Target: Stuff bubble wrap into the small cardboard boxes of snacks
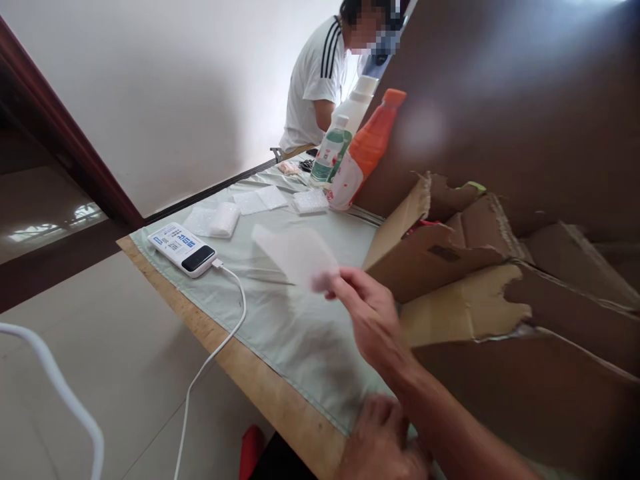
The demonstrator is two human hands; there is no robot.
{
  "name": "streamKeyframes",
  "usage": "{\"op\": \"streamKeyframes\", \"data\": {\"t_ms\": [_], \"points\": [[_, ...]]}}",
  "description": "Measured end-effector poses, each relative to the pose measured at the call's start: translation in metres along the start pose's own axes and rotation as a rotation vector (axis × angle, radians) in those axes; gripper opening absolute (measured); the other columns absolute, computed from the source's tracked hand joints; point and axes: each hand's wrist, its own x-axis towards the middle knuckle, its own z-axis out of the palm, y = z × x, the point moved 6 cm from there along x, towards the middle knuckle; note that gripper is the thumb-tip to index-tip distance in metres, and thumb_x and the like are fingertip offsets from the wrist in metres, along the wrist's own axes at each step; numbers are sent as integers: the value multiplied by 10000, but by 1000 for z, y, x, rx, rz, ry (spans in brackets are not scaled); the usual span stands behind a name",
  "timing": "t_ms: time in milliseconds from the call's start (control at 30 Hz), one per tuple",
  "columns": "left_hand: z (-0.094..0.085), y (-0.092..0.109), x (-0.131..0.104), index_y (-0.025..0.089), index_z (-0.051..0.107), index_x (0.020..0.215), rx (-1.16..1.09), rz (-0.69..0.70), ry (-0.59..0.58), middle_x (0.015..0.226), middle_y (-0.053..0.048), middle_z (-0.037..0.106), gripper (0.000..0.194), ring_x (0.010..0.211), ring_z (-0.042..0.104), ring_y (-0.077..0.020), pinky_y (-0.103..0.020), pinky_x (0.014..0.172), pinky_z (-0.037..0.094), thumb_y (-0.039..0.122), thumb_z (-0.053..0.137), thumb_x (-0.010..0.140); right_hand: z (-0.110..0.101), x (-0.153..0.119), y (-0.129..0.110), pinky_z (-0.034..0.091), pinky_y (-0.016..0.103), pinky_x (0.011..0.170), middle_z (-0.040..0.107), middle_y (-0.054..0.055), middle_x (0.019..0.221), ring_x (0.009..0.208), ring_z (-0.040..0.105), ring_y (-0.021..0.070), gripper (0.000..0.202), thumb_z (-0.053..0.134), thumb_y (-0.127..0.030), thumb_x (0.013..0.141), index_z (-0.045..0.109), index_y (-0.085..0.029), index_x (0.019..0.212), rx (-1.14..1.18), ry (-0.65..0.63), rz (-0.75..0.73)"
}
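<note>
Above a wood-edged table [250,375] spread with pale green cloth [290,333], the right hand [373,320] has its fingers pinched together on one corner of a thin, translucent white sheet [297,250], near a torn brown cardboard box [417,263]. The left hand [383,437] is lower, by the near edge; through the blur I cannot tell whether its fingers hold anything.

A translucent whitish sheet [300,250], perhaps a pouch given the blur, pinched by one end, tilted, right of the power bank [177,245]
</note>
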Motion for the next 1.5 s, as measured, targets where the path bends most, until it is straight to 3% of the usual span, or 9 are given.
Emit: {"op": "streamKeyframes", "data": {"t_ms": [233, 400, 533, 667, 800, 967, 1133, 1400, 1500], "points": [[-54, 42, -11, 149, 682, 1005, -2, 22, 4, 1021, -122, 717, 225, 1012, 643, -304, -534, 951, 554, 113, 600, 798, -128, -195, 51, 552, 223, 557, 707, -9, 799, 668, 637, 128, 330, 930, -457, 644, 752, -231, 805, 520, 513, 498], [-48, 84, -43, 202, 658, 1095, -82, 99, -6, 1039, -77, 736, 288, 1008, 689, -241, -478, 1002, 555, 73, 543, 865, -178, -311, 94, 567, 222, 519, 680, -23, 752, 636, 650, 128, 491, 1020, -424, 428, 720, -205, 748, 645, 885, 701], [-57, 83, -52, 233, 686, 1068, 47, 31, 79, 1064, -75, 700, 219, 988, 701, -192, -336, 872, 612, 126, 545, 939, -210, -362, 116, 552, 234, 522, 704, 4, 780, 686, 698, 168, 539, 976, -519, 489, 717, -198, 836, 607, 902, 735], [-70, 62, -24, 211, 708, 1112, 290, -126, 69, 1165, -124, 658, 224, 1091, 657, -269, -293, 633, 614, 301, 575, 956, -252, -395, 122, 574, 333, 594, 766, 78, 920, 770, 718, 233, 527, 755, -568, 765, 709, -206, 1145, 62, 732, 711], [-63, 64, 2, 204, 694, 1156, 405, -176, 31, 1252, -144, 639, 276, 1161, 611, -314, -256, 500, 542, 336, 559, 955, -268, -397, 102, 594, 455, 791, 764, 116, 1083, 914, 718, 279, 331, 582, -438, 916, 735, -222, 1115, -567, 643, 476], [-13, 91, 15, 210, 682, 1154, 445, 109, -126, 1243, -120, 671, 240, 1148, 617, -285, -501, 970, 546, 218, 518, 980, -197, -316, 73, 520, 500, 1036, 691, 119, 1348, 1249, 626, 301, 301, 497, -221, 993, 718, -220, 1198, -734, 293, 123], [4, 67, 22, 208, 728, 1069, 560, 73, -240, 1116, -105, 713, 215, 1047, 628, -313, -491, 894, 510, 248, 538, 978, -151, -279, 88, 463, 464, 1112, 566, 127, 1527, 1417, 498, 288, 409, 555, -304, 1009, 615, -171, 1390, -789, -1, 40], [-2, 56, 19, 223, 735, 1128, 495, 97, -277, 1153, -97, 713, 261, 1080, 613, -292, -462, 927, 476, 248, 527, 973, -277, -421, 130, 501, 587, 958, 719, 169, 1310, 1283, 618, 396, 443, 392, -411, 1045, 723, -169, 1213, -1104, 474, 387], [-1, 59, 20, 209, 735, 1130, 486, 110, -306, 1170, -106, 710, 267, 1080, 608, -299, -472, 927, 479, 240, 533, 959, -264, -401, 109, 490, 553, 1004, 731, 140, 1291, 1291, 620, 364, 365, 436, -361, 1027, 733, -202, 1168, -1070, 514, 311]]}}
